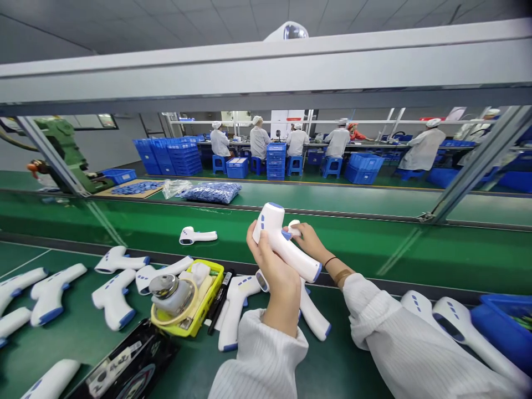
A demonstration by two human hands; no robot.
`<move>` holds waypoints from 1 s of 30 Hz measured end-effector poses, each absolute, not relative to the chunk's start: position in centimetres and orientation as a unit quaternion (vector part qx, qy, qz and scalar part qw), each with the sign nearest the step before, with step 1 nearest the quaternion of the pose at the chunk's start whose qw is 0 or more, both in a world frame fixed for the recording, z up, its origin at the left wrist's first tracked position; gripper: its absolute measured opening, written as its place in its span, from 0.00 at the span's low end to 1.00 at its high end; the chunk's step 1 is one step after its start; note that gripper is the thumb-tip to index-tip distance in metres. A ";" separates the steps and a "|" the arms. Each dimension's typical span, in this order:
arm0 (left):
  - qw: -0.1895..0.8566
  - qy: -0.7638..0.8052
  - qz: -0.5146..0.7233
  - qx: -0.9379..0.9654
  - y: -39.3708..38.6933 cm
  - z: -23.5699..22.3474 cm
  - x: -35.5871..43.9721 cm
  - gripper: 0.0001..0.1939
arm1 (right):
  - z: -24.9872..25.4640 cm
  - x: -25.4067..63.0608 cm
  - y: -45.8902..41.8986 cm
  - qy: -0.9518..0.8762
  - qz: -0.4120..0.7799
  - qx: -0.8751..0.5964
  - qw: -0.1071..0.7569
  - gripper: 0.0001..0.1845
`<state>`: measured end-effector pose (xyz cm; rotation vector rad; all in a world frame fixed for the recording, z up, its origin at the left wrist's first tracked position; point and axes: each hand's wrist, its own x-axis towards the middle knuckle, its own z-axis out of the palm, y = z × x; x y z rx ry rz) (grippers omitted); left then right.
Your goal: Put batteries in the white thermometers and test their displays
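Observation:
My left hand (274,282) is shut around the handle of a white infrared thermometer (282,244) with blue trim, holding it tilted up. My right hand (307,241) is at the thermometer's head, pinching a small white piece (293,227), perhaps cloth. Several similar thermometers (112,296) lie on the green workbench (75,354) to the left and beneath my hands. Another (197,235) lies alone on the green belt beyond. A yellow tray (211,302) holds a tape roll (172,313), a metal-capped bottle (168,293) and white wipes.
Black pens (219,302) lie beside the yellow tray, a black box (124,360) sits at the front edge, and a blue crate (499,327) stands at right. Beyond a metal frame (266,72), a bag of blue parts (211,192) lies on a belt and co-workers sit among stacked blue crates (183,158).

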<state>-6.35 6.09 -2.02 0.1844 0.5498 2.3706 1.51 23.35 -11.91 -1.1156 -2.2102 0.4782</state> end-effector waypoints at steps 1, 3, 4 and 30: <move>0.344 0.215 0.911 0.076 6.1 -2.1 -6.2 0.20 | -11.0 2.0 23.1 -0.826 0.200 -0.414 0.326 0.17; 0.348 0.225 0.906 0.089 6.1 -2.2 -5.8 0.21 | -9.0 3.4 22.0 -0.807 0.239 -0.399 0.364 0.19; 0.352 0.229 0.902 0.097 6.0 -2.3 -5.6 0.21 | -7.8 4.3 21.1 -0.798 0.259 -0.389 0.380 0.19; 0.372 0.612 0.534 0.450 9.5 -11.2 -4.6 0.36 | -2.1 15.5 11.3 -0.553 0.498 -0.322 0.585 0.25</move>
